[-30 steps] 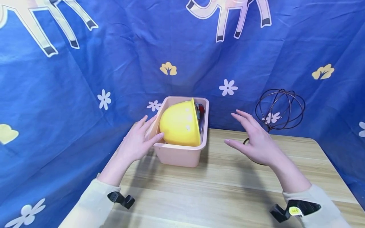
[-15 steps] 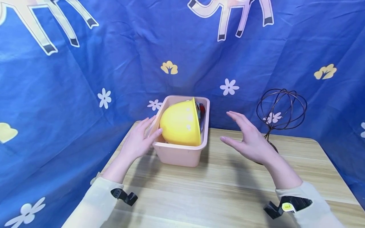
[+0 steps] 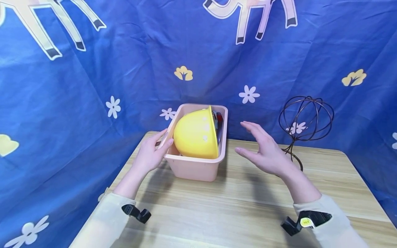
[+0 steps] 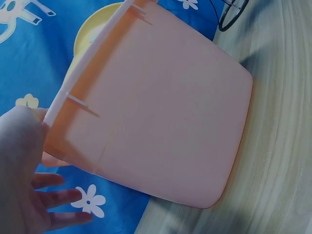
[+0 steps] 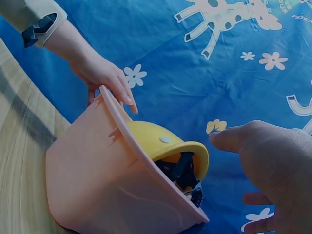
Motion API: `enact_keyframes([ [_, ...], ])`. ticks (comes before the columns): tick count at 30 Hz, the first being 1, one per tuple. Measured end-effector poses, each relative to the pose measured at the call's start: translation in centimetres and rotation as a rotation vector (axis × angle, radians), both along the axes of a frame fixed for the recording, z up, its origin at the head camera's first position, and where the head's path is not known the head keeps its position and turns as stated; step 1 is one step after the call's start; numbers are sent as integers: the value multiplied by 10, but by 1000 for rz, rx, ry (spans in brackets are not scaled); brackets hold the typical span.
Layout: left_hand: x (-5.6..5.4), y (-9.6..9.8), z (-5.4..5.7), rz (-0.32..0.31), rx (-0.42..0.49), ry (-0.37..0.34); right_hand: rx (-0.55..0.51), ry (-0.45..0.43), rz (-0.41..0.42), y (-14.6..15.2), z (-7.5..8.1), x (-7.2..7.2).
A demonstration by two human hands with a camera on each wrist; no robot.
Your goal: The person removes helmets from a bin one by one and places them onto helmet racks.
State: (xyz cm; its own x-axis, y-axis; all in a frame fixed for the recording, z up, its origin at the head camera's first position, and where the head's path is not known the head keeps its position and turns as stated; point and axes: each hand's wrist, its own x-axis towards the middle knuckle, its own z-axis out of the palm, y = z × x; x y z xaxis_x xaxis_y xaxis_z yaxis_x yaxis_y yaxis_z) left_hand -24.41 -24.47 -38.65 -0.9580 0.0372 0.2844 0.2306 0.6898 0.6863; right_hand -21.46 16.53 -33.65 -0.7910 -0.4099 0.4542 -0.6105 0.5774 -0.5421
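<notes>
A pink plastic bin [image 3: 193, 171] stands on the table, with a yellow hard hat [image 3: 195, 136] tipped on its side in it. Dark straps show inside the hat in the right wrist view. My left hand [image 3: 150, 153] holds the bin's left rim, thumb over the inner side and fingers outside. From the left wrist view, several of those fingers extend below the rim, apart from the wall. To the right of the bin, my right hand [image 3: 268, 153] hovers with fingers extended and thumb apart, holding nothing. Something red [image 3: 219, 117] and other small items lie partly hidden behind the hat.
A dark wire stand with a round cage top [image 3: 294, 138] stands behind my right hand, its base partly covered by the hand. The wooden table [image 3: 217, 206] backs onto a blue patterned cloth [image 3: 139, 69], which also hangs at both sides.
My left hand has drawn its fingers in and down around the bin's left rim. My right hand has moved left toward the bin, uncovering more of the stand's base. Bin and hat have stayed put.
</notes>
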Motion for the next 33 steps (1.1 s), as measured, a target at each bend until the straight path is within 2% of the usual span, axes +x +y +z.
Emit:
enact_keyframes([
  [5,-3,-2,-1,-13,72,-1,1,7,13,-3,0,-2],
  [10,-5,-2,-1,16,89,36,-8,7,38,-8,1,-4],
  [24,-4,2,-6,83,180,7,-13,4,61,-16,3,-8],
  [29,-2,3,-6,96,186,7,-7,10,89,-18,9,-15],
  [33,-1,4,-6,114,194,2,-20,-17,104,-21,14,-22],
])
